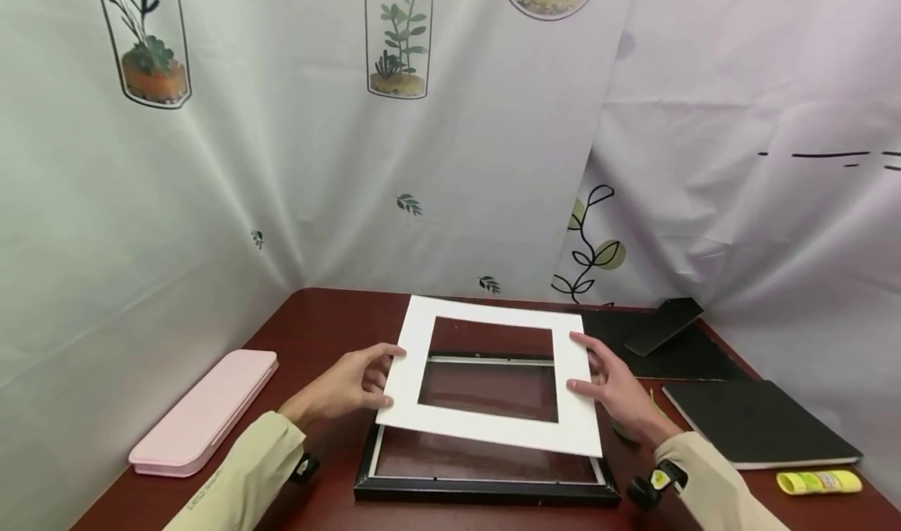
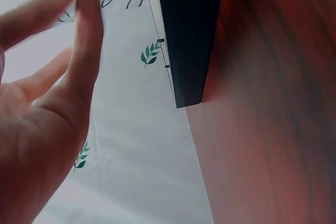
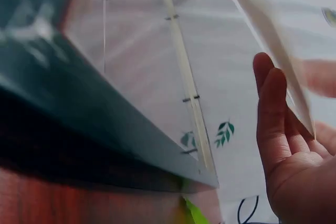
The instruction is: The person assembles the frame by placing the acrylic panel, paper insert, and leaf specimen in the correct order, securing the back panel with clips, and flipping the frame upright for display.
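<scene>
A white picture mat [image 1: 493,429] with a rectangular window is held tilted above a black picture frame [image 1: 486,490]. My left hand [image 1: 348,382] pinches the mat's left border between thumb and fingers. On the opposite border, my right hand [image 1: 619,394] grips with its fingers and thumb. The frame lies on the table, its far side showing through the mat's window. In the left wrist view, the frame [image 2: 189,40] stands apart from the left hand [image 2: 47,93]. The right wrist view shows the mat [image 3: 273,35] between the right hand's fingers, clear of the frame [image 3: 94,103].
A pink case [image 1: 204,414] lies at the left. At the back right is a black backing board [image 1: 704,359] with a raised stand [image 1: 665,326]. Nearer are a black flat pad [image 1: 760,421] and a yellow glue stick [image 1: 820,482]. A printed white curtain [image 1: 493,163] surrounds the table.
</scene>
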`<state>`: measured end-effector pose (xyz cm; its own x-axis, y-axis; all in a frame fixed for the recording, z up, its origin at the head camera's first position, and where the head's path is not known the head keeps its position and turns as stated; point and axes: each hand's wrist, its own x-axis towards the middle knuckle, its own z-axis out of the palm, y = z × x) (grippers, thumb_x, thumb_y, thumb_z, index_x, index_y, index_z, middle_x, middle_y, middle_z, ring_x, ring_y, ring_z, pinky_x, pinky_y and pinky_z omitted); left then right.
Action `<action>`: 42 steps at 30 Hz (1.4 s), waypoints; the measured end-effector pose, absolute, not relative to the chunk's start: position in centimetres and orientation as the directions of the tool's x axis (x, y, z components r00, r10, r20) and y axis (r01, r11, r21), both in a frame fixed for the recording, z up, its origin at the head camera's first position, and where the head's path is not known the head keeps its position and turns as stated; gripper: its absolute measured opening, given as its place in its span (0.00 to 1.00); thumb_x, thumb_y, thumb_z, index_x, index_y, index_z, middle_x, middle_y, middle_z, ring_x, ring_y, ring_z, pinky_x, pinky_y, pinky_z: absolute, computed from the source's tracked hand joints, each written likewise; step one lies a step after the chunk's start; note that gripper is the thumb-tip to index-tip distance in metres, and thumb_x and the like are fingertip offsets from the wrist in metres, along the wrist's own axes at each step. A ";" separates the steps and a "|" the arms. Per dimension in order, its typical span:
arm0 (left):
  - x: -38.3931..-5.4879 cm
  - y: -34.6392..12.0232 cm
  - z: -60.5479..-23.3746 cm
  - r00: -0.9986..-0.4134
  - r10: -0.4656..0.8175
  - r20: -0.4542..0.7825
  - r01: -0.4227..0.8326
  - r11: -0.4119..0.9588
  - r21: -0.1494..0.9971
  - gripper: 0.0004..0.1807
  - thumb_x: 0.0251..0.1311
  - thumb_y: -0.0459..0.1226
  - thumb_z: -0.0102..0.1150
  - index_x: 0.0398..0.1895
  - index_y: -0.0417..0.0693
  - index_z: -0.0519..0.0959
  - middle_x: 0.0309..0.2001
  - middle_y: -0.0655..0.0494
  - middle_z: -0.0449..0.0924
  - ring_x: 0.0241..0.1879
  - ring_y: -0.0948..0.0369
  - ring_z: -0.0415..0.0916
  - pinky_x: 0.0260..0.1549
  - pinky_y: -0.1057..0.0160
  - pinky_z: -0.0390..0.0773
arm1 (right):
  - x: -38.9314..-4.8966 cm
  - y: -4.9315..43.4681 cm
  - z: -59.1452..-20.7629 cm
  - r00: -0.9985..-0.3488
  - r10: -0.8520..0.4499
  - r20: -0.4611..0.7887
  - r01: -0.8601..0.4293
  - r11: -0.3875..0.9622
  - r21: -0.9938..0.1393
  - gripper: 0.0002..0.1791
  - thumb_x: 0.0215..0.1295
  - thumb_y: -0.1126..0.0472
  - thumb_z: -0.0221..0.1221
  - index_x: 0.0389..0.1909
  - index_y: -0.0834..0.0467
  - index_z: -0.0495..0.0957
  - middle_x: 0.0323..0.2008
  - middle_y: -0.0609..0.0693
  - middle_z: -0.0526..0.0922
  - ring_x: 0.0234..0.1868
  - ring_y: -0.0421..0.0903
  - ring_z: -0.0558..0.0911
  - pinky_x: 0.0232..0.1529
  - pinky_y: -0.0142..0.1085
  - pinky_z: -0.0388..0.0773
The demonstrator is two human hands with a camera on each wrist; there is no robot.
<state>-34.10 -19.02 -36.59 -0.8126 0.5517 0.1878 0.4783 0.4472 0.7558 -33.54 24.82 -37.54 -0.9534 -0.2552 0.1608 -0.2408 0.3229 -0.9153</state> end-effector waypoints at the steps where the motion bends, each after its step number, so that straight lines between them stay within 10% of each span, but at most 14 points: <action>1: -33.9 -19.0 -36.6 -0.806 0.568 0.165 0.469 0.443 0.764 0.38 0.53 0.29 0.71 0.68 0.41 0.68 0.45 0.44 0.72 0.35 0.64 0.77 0.36 0.68 0.80 | -33.7 24.9 -37.5 -0.956 -0.247 0.156 -0.231 0.311 -0.922 0.46 0.67 0.64 0.63 0.79 0.54 0.48 0.70 0.70 0.65 0.45 0.42 0.85 0.39 0.40 0.85; 13: -33.6 -19.5 -37.0 -0.813 0.576 0.083 0.500 0.619 0.605 0.26 0.52 0.33 0.73 0.56 0.42 0.78 0.38 0.53 0.80 0.34 0.65 0.77 0.35 0.68 0.78 | -34.2 25.1 -38.9 -0.966 -0.252 0.052 -0.134 0.319 -0.938 0.41 0.68 0.62 0.63 0.78 0.55 0.54 0.78 0.63 0.55 0.77 0.63 0.58 0.54 0.40 0.80; 21: -33.3 -19.8 -37.7 -0.882 0.471 0.034 0.406 0.721 0.562 0.29 0.52 0.38 0.75 0.59 0.44 0.77 0.51 0.45 0.77 0.47 0.53 0.80 0.45 0.51 0.80 | -34.2 24.8 -38.9 -0.959 -0.282 0.000 -0.116 0.396 -0.911 0.39 0.69 0.61 0.62 0.77 0.57 0.56 0.81 0.61 0.47 0.81 0.67 0.42 0.72 0.62 0.60; 32: -33.9 -19.0 -37.7 -0.881 0.470 -0.051 0.370 0.753 0.545 0.34 0.51 0.38 0.77 0.61 0.40 0.75 0.48 0.45 0.76 0.44 0.55 0.79 0.42 0.52 0.79 | -34.4 23.2 -39.0 -0.973 -0.220 0.065 -0.181 0.565 -0.805 0.36 0.62 0.60 0.69 0.70 0.60 0.67 0.67 0.69 0.71 0.55 0.57 0.82 0.41 0.40 0.83; 42: -33.9 -18.2 -37.0 -0.907 0.408 -0.102 0.312 0.815 0.488 0.35 0.48 0.38 0.78 0.61 0.42 0.75 0.46 0.47 0.78 0.44 0.55 0.77 0.44 0.51 0.79 | -34.6 22.9 -38.7 -0.960 -0.258 0.111 -0.264 0.692 -0.672 0.37 0.61 0.59 0.70 0.70 0.61 0.68 0.64 0.68 0.75 0.55 0.55 0.81 0.42 0.41 0.80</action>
